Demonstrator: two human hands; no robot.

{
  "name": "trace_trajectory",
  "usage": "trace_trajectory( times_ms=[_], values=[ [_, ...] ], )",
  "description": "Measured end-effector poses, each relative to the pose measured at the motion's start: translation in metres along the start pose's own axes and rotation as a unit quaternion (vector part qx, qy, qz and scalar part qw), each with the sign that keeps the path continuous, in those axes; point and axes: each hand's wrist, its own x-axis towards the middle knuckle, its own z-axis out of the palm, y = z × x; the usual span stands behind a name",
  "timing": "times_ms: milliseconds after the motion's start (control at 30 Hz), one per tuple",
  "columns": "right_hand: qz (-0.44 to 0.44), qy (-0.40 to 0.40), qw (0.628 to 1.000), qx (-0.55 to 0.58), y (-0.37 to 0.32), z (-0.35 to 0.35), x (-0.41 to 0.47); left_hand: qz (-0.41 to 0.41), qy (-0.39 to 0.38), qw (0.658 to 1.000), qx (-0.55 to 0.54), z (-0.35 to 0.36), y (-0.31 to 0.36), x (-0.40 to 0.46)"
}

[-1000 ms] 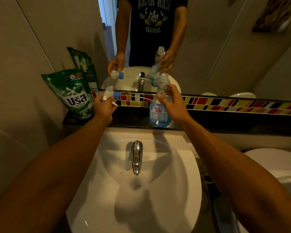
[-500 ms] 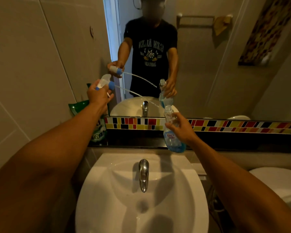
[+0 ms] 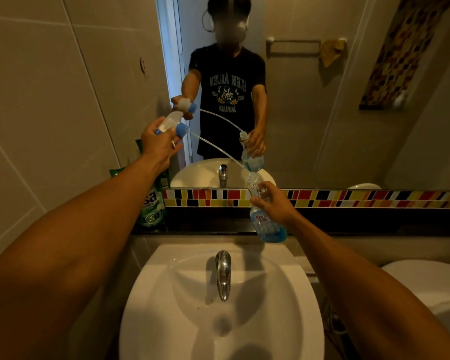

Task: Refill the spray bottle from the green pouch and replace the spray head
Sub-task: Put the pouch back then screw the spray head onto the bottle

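Note:
My right hand grips the neck of a clear spray bottle holding a little blue liquid, standing on the dark ledge. My left hand holds the white and blue spray head up high to the left. Its long clear dip tube curves down to the bottle's open mouth, with the tube's tip just at the opening. The green pouch leans against the wall on the ledge's left end, partly hidden behind my left forearm.
A white basin with a chrome tap lies below the ledge. A mirror above a strip of coloured tiles reflects a person and both hands. A toilet stands at the right.
My left hand has lifted the spray head up and away, drawing the dip tube almost fully out of the bottle. The camera has tilted upward. My right hand stays on the bottle.

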Motion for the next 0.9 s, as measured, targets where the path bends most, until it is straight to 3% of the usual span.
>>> trace_trajectory(
  times_ms=[167, 433, 900],
  values=[
    [-0.017, -0.008, 1.0, -0.01, -0.007, 0.002, -0.002, 0.001, -0.016, 1.0, 0.002, 0.004, 0.0, -0.005],
    [-0.049, -0.023, 0.999, -0.007, -0.025, 0.014, -0.001, -0.024, -0.12, 0.992, 0.002, 0.031, -0.006, -0.027],
    [-0.072, -0.027, 0.997, 0.017, -0.054, 0.028, 0.003, -0.031, -0.231, 0.967, 0.098, 0.052, -0.042, -0.048]
  ],
)
